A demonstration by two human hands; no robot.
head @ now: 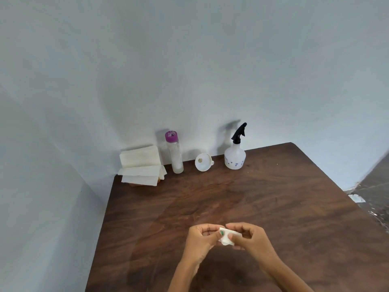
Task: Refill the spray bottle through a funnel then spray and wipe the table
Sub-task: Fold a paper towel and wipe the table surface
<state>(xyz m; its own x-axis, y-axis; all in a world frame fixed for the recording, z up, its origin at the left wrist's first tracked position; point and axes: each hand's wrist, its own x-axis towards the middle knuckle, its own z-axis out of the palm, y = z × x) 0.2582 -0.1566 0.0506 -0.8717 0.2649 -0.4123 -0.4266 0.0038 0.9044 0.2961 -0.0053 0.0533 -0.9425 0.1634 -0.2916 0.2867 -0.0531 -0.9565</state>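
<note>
Running from the wall corner at the far left toward the viewer, the dark wooden table (273,207) has its left edge hard against the pale wall and its right edge open to a strip of floor (374,186). Along the far edge stand, left to right, a stack of paper towels (141,165), a clear refill bottle (175,153) with a purple cap, a white funnel (203,162) lying on its side, and the spray bottle (235,153) upright with its black trigger head; each is apart from its neighbour, the towels and the refill bottle only narrowly. Between that row and the hands lies a wide stretch of bare wood. Both hands meet low over the near middle of the table: the left hand (200,237) and the right hand (248,236) have their fingers curled, pinching a small folded white tissue (227,239) between them, thumbs and fingertips closing on it. A green mark shows on the tissue, too small to read. Both forearms are cut off by the bottom edge, and the liquid level in either bottle cannot be made out.
</note>
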